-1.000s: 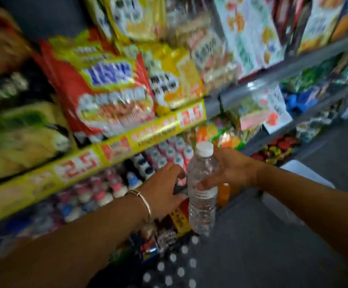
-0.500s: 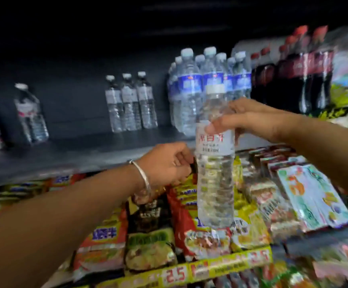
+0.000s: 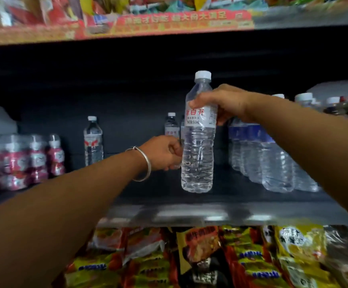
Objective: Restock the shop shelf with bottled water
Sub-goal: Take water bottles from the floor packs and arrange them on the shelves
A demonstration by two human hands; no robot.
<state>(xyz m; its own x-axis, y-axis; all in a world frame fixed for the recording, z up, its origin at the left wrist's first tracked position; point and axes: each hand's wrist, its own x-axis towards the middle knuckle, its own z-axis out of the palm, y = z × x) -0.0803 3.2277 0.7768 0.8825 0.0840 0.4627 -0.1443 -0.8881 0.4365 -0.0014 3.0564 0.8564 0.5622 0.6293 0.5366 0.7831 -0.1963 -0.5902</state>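
At frame centre, the right hand [image 3: 223,104] is gripping the water bottle [image 3: 198,142], now raised from lower shelves to the dark shelf [image 3: 189,213]; the left hand [image 3: 162,152], curled, is touching its side; placement is imminent.

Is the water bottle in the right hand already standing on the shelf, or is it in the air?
In the air. The right hand grips the water bottle at its label; its base hangs above the shelf.
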